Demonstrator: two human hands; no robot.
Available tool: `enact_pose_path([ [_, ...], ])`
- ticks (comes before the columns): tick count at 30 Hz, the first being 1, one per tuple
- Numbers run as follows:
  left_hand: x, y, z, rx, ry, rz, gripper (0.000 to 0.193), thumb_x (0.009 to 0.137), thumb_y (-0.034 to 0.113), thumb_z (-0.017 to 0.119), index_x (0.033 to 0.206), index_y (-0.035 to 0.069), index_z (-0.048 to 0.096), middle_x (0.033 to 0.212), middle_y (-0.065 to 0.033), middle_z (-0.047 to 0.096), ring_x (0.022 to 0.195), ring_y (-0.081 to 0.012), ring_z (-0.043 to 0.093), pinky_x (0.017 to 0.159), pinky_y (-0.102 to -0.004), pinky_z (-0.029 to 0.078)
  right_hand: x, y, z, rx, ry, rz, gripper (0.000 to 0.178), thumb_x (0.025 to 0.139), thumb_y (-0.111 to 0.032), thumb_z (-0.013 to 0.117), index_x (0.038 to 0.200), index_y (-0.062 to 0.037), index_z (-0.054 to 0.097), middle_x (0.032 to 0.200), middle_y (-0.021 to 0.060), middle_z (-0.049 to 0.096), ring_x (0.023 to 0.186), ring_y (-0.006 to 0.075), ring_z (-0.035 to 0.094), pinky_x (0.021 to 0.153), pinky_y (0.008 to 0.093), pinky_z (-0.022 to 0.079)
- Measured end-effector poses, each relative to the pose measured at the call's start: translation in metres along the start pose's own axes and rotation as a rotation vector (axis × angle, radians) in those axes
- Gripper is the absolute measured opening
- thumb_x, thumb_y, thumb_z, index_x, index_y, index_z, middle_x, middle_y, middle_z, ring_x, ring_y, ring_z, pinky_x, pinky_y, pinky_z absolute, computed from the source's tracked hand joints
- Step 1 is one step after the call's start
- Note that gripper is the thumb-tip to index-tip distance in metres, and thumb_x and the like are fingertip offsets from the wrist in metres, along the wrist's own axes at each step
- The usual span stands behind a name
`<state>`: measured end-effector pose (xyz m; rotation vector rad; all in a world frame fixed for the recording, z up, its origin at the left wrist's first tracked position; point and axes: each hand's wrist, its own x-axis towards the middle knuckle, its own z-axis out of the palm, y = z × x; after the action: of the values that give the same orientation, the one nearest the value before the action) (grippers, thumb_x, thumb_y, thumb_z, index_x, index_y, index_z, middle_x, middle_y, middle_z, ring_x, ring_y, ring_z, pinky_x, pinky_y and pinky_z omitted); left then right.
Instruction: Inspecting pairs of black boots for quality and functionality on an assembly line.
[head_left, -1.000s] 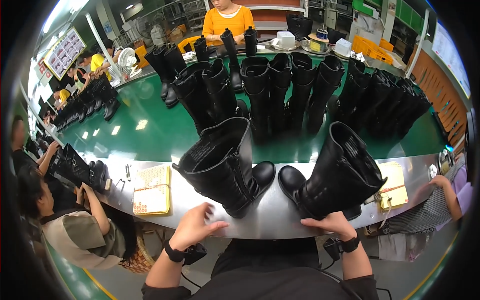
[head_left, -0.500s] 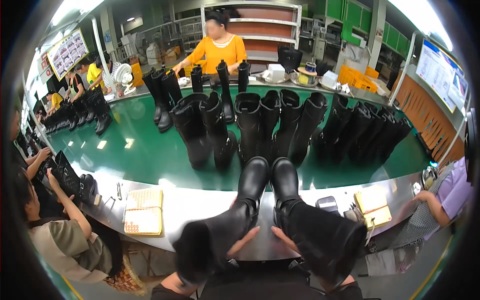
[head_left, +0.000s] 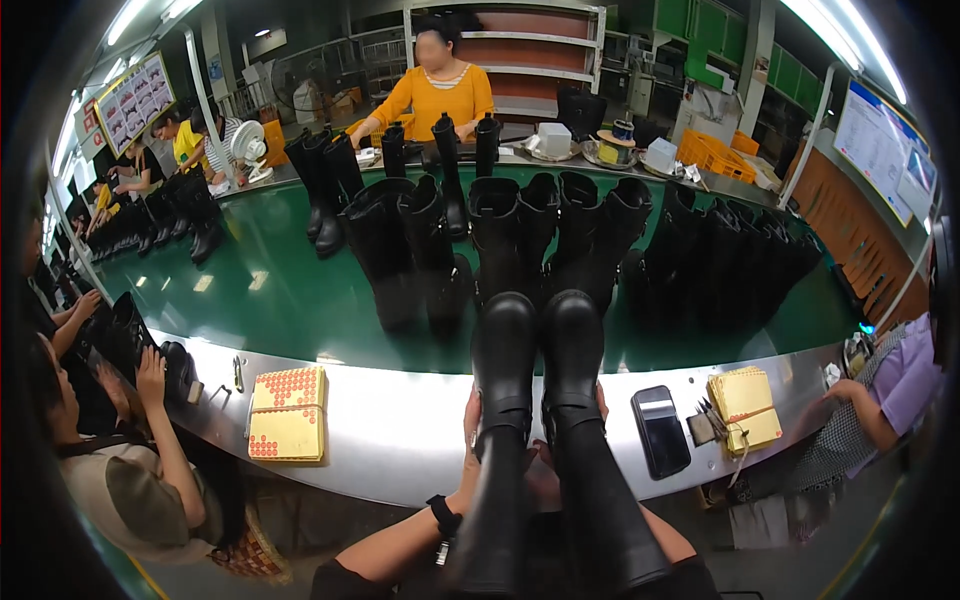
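Note:
A pair of tall black boots lies side by side, toes pointing away from me over the metal counter. The left boot and the right boot have their shafts reaching back toward me. My left hand grips the left boot at the ankle from its left side. My right hand is mostly hidden between and beneath the two boots, with fingers showing at the right boot's ankle. A dark watch sits on my left wrist.
Many black boots stand on the green conveyor. Yellow sticker sheets, a phone and a yellow pad lie on the counter. A person in orange stands opposite; seated people work at left and right.
The two boots, earlier standing apart and tilted on the counter, have been brought together and laid flat, toes forward. My hands moved from the counter edge to the boots' ankles.

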<state>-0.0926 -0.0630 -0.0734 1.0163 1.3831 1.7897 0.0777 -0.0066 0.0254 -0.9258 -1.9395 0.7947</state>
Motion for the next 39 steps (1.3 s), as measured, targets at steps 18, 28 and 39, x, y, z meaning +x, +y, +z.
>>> enact_pose_path([
  [18, -0.023, 0.110, -0.004, 0.149, -0.167, -0.013, 0.024, 0.088, 0.011, 0.068, 0.109, 0.000, 0.065, 0.101, -0.0022, 0.065, 0.093, -0.0148, 0.060, 0.086, -0.0293, 0.049, -0.022, -0.004, -0.021, -0.028, -0.163, 0.310, 0.061, 0.084, -0.028, 0.073, 0.135, -0.0040, 0.048, 0.133, 0.0114, 0.050, 0.127, 0.0228, 0.043, 0.107, 0.0364, 0.034],
  [28, 0.020, 0.121, 0.003, -0.772, -0.300, -0.549, 0.054, 0.102, 0.034, 0.045, 0.149, 0.014, 0.026, 0.147, -0.0030, 0.038, 0.125, -0.0184, 0.046, 0.107, -0.0354, 0.037, 0.004, 0.020, -0.036, 1.186, -0.081, 0.356, 0.084, 0.068, -0.010, 0.055, 0.148, -0.0111, 0.029, 0.148, 0.0096, 0.030, 0.135, 0.0254, 0.031, 0.104, 0.0433, 0.037],
  [39, 0.014, 0.110, 0.007, -0.743, -0.335, -0.644, 0.058, 0.103, 0.048, 0.026, 0.138, 0.007, 0.045, 0.128, -0.0069, 0.059, 0.115, -0.0192, 0.058, 0.101, -0.0356, 0.046, -0.003, 0.015, -0.038, 1.663, -0.178, 0.748, 0.057, 0.088, -0.021, 0.045, 0.142, -0.0079, 0.036, 0.139, 0.0129, 0.043, 0.129, 0.0277, 0.043, 0.106, 0.0445, 0.039],
])
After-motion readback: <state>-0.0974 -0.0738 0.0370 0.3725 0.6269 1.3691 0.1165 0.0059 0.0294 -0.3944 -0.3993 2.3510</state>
